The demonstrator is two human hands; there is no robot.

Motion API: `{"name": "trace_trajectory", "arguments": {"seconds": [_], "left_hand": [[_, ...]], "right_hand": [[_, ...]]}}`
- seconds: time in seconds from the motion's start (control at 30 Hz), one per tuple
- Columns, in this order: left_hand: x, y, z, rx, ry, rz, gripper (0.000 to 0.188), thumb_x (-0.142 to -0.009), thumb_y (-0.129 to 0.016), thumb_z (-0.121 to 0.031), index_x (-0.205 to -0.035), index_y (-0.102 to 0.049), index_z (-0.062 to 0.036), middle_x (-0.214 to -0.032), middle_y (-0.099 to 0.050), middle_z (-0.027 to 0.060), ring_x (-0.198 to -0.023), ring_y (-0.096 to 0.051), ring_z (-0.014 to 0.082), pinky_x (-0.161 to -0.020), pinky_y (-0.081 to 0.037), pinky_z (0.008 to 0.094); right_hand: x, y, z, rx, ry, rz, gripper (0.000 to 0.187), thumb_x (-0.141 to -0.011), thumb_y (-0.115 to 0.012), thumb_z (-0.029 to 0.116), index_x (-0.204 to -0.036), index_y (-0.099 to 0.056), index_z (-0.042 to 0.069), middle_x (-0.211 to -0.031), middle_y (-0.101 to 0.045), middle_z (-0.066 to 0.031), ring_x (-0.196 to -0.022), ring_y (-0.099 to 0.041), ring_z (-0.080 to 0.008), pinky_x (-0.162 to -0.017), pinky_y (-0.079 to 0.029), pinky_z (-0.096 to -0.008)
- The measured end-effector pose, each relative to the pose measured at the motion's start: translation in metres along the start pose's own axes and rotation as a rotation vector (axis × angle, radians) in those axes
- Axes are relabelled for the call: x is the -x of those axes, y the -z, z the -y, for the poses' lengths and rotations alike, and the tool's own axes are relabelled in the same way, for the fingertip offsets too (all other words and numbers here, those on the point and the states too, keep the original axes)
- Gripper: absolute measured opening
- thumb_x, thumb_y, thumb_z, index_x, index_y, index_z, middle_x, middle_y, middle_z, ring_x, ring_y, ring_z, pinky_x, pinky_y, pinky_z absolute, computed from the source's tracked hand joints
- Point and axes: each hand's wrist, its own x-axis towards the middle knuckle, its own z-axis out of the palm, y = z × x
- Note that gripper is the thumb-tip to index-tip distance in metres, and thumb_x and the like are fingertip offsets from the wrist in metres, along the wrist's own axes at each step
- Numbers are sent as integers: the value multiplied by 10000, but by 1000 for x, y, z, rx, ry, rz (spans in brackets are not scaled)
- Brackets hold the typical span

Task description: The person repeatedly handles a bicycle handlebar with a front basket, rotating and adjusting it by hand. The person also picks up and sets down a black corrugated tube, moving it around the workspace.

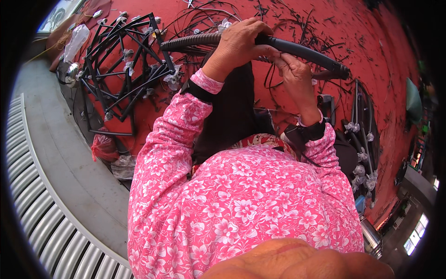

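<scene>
My left hand (242, 43) is wrapped round a black curved tube (304, 55), held across in front of me above the red floor. The tube has a ribbed stretch (188, 42) to the left of that hand. On the right it is smooth and bends down to a darker end. Just beneath the smooth stretch, close to my left thumb, my right hand (296, 76) is closed in a pinch. What lies between its fingertips, if anything, is too small to make out. Dark bands circle both my wrists.
Black tubular frames (125, 74) with clear plastic wrapping lie piled at the left. Thin black strips (306, 28) litter the red floor (371, 60). A grey ledge with a roller conveyor (35, 186) runs along my left. More wrapped black tubes (364, 139) lie at the right.
</scene>
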Motion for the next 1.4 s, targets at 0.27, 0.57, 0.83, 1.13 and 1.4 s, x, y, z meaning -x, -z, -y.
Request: {"name": "trace_trajectory", "arguments": {"seconds": [0.27,0.57,0.83,1.13,1.4], "left_hand": [[-14,-36,7,34,-174,143,371,-849,-771,-333,-1122,-731,-84,-992,-690,107,-917,-682,315,-788,-528,406],[-9,-92,2,82,-102,333,324,-816,-771,-228,-1096,-728,-72,-973,-700,101,-904,-692,331,-780,-546,420],[3,-121,-1,46,-136,406,363,-774,-767,-144,-1130,-711,-99,-997,-695,100,-940,-691,344,-798,-556,442],[1,-134,8,118,-148,368,388,-756,-792,-113,-1126,-682,-87,-1060,-696,98,-996,-686,341,-866,-549,441],[8,-134,-16,-31,-71,333,470,-743,-842,-182,-1161,-640,-108,-1090,-695,87,-1020,-685,331,-859,-540,438]], "right_hand": [[27,8,-14,-407,-364,-55,199,-1029,-611,166,-954,-735,29,-629,-546,33,-539,-457,-33,-480,-343,-225],[51,17,-35,-517,-664,-169,244,-1032,-606,243,-1064,-733,37,-652,-509,70,-530,-430,-14,-468,-292,-181],[42,60,-70,-201,-449,-157,266,-984,-653,231,-926,-766,-3,-678,-619,13,-614,-508,-54,-563,-409,-239],[32,65,-111,222,-262,-280,292,-972,-661,318,-912,-764,52,-799,-734,-139,-718,-710,-277,-672,-539,-372],[14,57,-148,508,-136,-254,326,-953,-657,420,-867,-757,121,-804,-721,-122,-763,-702,-355,-670,-539,-443]]}}
